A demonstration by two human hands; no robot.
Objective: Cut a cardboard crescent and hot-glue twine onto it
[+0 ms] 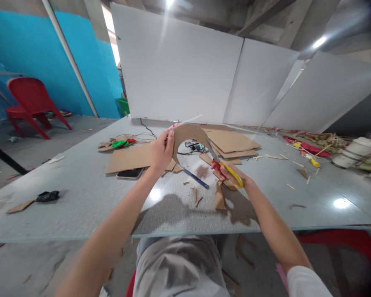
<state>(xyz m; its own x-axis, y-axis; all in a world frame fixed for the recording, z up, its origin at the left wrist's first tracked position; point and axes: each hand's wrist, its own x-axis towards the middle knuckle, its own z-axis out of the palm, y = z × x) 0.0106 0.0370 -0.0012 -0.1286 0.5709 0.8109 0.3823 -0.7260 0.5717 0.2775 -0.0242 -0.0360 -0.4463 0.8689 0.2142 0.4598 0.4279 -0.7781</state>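
Observation:
My left hand (163, 150) is closed on the left end of a curved, arch-shaped piece of cardboard (190, 131), held up above the table. In my right hand (224, 170) is a pair of scissors (236, 176) with yellow and red on the handles. The scissor blades point up and left and meet the right end of the arch; whether they are open is hard to make out. Below the arch lies a slim blue tool (196, 177), perhaps a pen or cutter. Cardboard scraps (220, 196) lie near my right hand.
Flat cardboard sheets (231, 140) lie behind my right hand, and another sheet (126, 159) partly covers a phone (130, 173). At left is a black crumpled item (48, 196). A white cup (355, 152) and scraps stand right. White panels (185, 66) rise behind the table (92, 206).

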